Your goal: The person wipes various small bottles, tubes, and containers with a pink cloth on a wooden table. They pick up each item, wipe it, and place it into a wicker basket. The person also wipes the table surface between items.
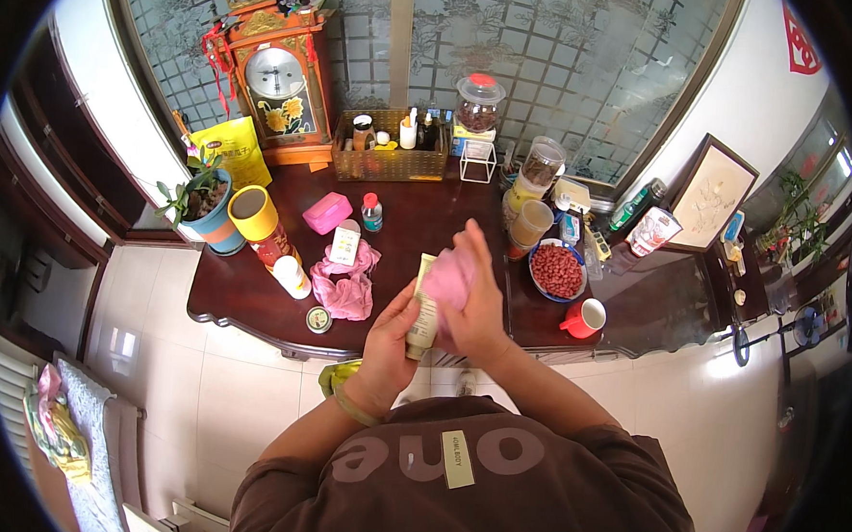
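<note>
My left hand [391, 336] grips a pale yellow squeeze tube [424, 316], held nearly upright in front of my chest, at the table's front edge. My right hand [482, 305] holds a bunched pink cloth [450, 278] against the tube's upper side; the hand is slightly blurred. Left of my hands, a second pink cloth [345, 294] lies crumpled on the dark wooden table [422, 201]. A small white box [345, 246] rests at its upper end. Near that cloth are a round tin [318, 319], a white bottle [292, 277] and a pink case [327, 213].
A red mug [584, 318] and a bowl of red beans or nuts [557, 270] stand at the right. A yellow-lidded canister [259, 217] and a potted plant [215, 215] are at the left. Behind stand an ornate clock [275, 77], a basket [388, 164] and a small red-capped bottle [372, 213].
</note>
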Motion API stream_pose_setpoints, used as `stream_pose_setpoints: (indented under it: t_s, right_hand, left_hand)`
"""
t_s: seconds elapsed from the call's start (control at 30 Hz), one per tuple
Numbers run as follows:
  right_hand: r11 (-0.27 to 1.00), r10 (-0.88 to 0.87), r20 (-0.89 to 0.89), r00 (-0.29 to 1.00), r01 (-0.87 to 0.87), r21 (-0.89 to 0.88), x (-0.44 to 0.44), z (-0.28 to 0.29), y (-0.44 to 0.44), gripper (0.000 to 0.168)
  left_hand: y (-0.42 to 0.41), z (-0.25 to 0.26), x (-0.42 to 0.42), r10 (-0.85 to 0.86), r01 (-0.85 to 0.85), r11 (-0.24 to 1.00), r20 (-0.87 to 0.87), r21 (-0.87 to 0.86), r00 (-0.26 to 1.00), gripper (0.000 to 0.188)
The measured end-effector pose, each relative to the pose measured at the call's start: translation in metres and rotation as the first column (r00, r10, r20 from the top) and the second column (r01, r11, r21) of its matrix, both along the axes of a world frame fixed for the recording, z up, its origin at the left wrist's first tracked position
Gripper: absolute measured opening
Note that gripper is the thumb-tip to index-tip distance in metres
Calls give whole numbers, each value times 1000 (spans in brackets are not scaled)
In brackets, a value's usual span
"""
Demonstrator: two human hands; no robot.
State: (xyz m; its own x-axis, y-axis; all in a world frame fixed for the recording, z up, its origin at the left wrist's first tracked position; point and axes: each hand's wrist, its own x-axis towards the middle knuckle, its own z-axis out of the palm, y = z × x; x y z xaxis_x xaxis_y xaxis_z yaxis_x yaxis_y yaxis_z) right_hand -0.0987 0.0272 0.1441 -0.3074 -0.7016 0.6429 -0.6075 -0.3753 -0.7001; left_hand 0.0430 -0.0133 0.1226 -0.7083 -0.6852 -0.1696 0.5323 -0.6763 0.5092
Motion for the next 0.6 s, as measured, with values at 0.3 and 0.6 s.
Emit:
stream_pose_setpoints:
  t_s: [0.3,0.6]
  right_hand:
    - [994,13,509,861,-67,87,-45,-8,-9,44]
    - [985,147,125,981,-158,76,16,20,7,61]
  left_hand:
    - [-16,4,12,-41,46,986,36,-158,998,46]
    - [-26,-13,20,-94,91,995,-145,-29,985,51]
